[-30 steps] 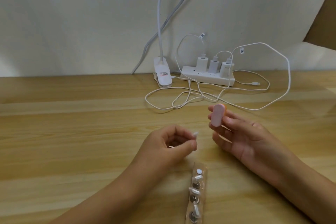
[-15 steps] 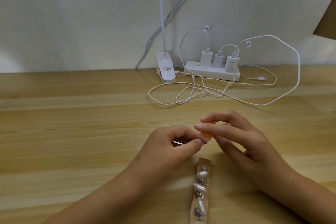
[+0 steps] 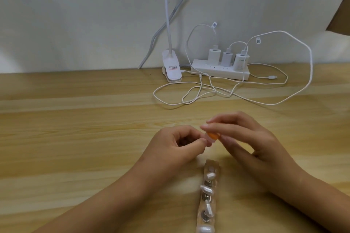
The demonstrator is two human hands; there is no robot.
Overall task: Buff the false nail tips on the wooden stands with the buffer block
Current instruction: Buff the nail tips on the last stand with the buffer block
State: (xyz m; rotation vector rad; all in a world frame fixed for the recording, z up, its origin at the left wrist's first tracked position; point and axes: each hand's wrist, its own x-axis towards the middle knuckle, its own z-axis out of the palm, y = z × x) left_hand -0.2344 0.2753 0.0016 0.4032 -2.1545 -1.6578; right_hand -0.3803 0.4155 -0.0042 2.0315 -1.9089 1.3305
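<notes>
My right hand (image 3: 251, 142) pinches a small buffer block (image 3: 213, 136), orange and pale pink, between thumb and fingers. The block's lower end meets the fingertips of my left hand (image 3: 176, 147), whose curled thumb and forefinger pinch a nail tip that the fingers hide. Below both hands a narrow wooden stand (image 3: 208, 195) lies on the table, running toward me, with several white false nail tips (image 3: 207, 189) on round metal holders.
At the back of the wooden table (image 3: 75, 128) sit a white power strip (image 3: 219, 71) with three chargers, a white clip lamp base (image 3: 171, 70) and loose white cables (image 3: 189, 98) looping forward. A brown board (image 3: 341, 9) juts in at upper right.
My right hand turned over and brought the buffer block down from mid-air onto the nail tip in my left fingers. My view shifted down slightly.
</notes>
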